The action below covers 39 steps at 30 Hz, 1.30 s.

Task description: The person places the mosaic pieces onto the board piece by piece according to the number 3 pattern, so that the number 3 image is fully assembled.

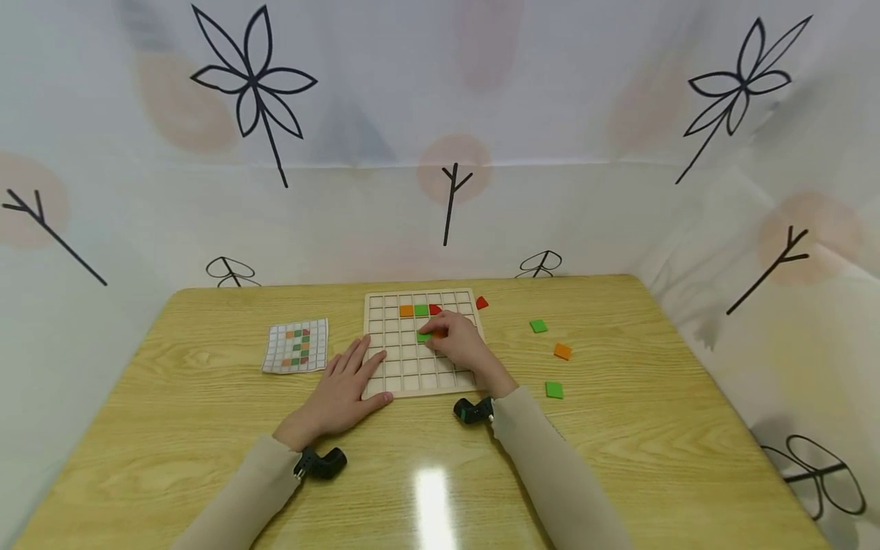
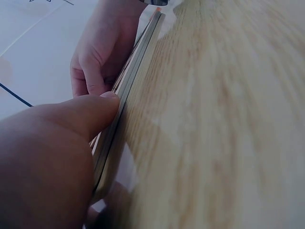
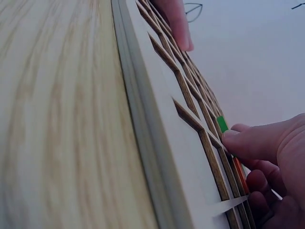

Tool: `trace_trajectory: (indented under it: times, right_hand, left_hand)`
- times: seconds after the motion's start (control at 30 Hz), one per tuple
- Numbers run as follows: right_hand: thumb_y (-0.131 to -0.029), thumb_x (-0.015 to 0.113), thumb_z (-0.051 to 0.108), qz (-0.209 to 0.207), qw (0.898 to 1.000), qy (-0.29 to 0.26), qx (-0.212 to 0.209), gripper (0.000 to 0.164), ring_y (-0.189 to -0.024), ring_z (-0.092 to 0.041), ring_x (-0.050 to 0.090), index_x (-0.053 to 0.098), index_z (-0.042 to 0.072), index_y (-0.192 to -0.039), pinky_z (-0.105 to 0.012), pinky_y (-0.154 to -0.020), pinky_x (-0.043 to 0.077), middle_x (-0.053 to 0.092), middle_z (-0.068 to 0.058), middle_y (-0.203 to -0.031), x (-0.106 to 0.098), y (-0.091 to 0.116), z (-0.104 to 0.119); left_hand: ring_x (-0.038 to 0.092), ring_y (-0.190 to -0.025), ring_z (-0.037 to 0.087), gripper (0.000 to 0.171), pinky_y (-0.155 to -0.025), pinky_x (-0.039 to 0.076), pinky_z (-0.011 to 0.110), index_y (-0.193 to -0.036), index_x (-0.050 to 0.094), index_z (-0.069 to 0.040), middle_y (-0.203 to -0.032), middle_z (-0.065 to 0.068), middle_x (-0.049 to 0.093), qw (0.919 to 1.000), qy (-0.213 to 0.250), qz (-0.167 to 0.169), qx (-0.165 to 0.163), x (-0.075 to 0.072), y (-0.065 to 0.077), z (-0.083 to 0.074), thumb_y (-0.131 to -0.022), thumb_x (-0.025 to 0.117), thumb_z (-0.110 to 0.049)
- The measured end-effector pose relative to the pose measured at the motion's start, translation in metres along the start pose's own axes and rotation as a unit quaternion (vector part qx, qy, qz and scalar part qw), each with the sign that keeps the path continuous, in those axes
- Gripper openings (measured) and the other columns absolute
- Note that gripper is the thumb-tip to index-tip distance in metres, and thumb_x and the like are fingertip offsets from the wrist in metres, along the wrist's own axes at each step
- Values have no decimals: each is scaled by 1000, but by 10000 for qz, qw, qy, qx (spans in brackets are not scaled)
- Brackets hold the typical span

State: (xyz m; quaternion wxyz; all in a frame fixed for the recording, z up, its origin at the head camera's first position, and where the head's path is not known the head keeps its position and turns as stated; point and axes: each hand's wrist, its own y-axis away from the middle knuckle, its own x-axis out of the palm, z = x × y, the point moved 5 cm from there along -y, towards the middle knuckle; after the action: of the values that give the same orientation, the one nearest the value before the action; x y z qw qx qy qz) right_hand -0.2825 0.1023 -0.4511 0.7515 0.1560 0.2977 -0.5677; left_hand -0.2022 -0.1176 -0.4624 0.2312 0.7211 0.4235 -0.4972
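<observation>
A wooden grid board [image 1: 400, 384] lies on the table. Along one of its upper rows sit an orange tile [image 1: 407, 311], a green tile [image 1: 422, 310] and a red tile [image 1: 435, 309]. My right hand [image 1: 459, 342] is over the middle of the board, its thumb and fingertips pinching another green tile [image 3: 222, 124] at the grid. Partly hidden under those fingers is a second orange tile [image 3: 240, 175]. My left hand [image 1: 341, 395] rests with fingers spread on the board's left edge, its thumb at the near left corner.
Left of the board lies a pattern card [image 1: 275, 348] with a coloured grid. To the right are a loose red piece [image 1: 482, 302], a green tile [image 1: 538, 326], an orange tile [image 1: 562, 351] and another green tile [image 1: 554, 390]. A patterned cloth [image 1: 357, 221] hangs behind the table.
</observation>
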Motion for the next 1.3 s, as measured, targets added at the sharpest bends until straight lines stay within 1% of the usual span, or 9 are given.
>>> trace_trajectory:
  times: [0.17, 0.4, 0.57, 0.67, 0.83, 0.93, 1.07, 1.17, 1.3]
  right_hand:
    - [-90, 74, 7, 1, 10000, -8, -32, 15, -99, -21, 57, 79, 15, -102, -38, -86, 47, 64, 1, -106, 0, 1, 1]
    - [-90, 74, 6, -14, 10000, 1, -49, 16, -101, -23, 57, 79, 14, -103, -39, -87, 47, 64, -1, -110, 1, 1, 0]
    - [-91, 73, 6, 3, 10000, 86, -49, 16, -117, -27, 55, 79, 12, -104, -43, -100, 44, 64, -3, -118, 2, 0, -1]
    - [-91, 73, 5, 32, 9999, 104, -58, 16, -123, -28, 54, 79, 10, -105, -43, -104, 42, 64, -3, -121, 2, -1, 0]
    - [-91, 73, 6, 66, 9999, -160, -7, 17, -115, -25, 57, 79, 12, -105, -41, -98, 46, 64, -2, -122, -1, -1, -3]
    - [-92, 71, 7, -1, 9990, -437, 34, 17, -104, -22, 60, 77, 11, -108, -40, -88, 50, 64, -1, -120, -7, -1, -6]
    - [-95, 67, 4, -174, 9978, -633, -27, 20, -94, -21, 61, 75, 8, -112, -37, -78, 52, 64, -3, -121, -20, 1, -9]
    - [-96, 64, 3, -283, 9979, -576, -85, 21, -94, -21, 61, 74, 7, -114, -36, -77, 52, 64, -5, -122, -33, 6, -11]
    - [-95, 65, 4, -296, 9985, -452, 15, 22, -95, -25, 61, 73, 5, -115, -38, -78, 52, 65, -9, -120, -51, 16, -15]
  left_hand:
    - [3, -152, 33, 77, -115, 11, 62, -158, 31, -12, -166, 15, 4, 10000, -8, 39, -7, 3, 0, 3, -99, 50, -58]
    - [3, -152, 32, 76, -115, 10, 61, -158, 30, -13, -166, 15, 4, 10000, 12, 58, -16, 3, -1, 3, -100, 48, -58]
    - [3, -152, 32, 76, -115, 10, 61, -158, 30, -13, -166, 14, 4, 10000, 20, 60, -21, 3, -1, 3, -100, 49, -58]
    - [3, -152, 32, 76, -115, 10, 61, -158, 31, -13, -166, 14, 4, 10000, 5, 47, -16, 3, -1, 3, -99, 49, -58]
    - [4, -152, 33, 76, -115, 11, 62, -158, 31, -12, -166, 15, 5, 10000, -25, -5, 28, 2, 0, 3, -99, 50, -58]
    - [5, -152, 33, 76, -115, 12, 62, -158, 31, -12, -166, 15, 5, 10000, -61, -24, 40, 2, 0, 3, -99, 50, -57]
    - [4, -152, 33, 76, -115, 11, 62, -158, 31, -12, -166, 16, 5, 10000, -48, -15, 43, 1, 1, 2, -99, 51, -57]
    - [4, -152, 33, 76, -115, 11, 62, -158, 31, -12, -166, 16, 6, 10000, -22, -2, 45, 1, 1, 2, -99, 51, -57]
    - [5, -152, 34, 76, -115, 11, 63, -158, 31, -12, -166, 16, 6, 10000, -46, 8, 36, 0, 1, 1, -99, 51, -57]
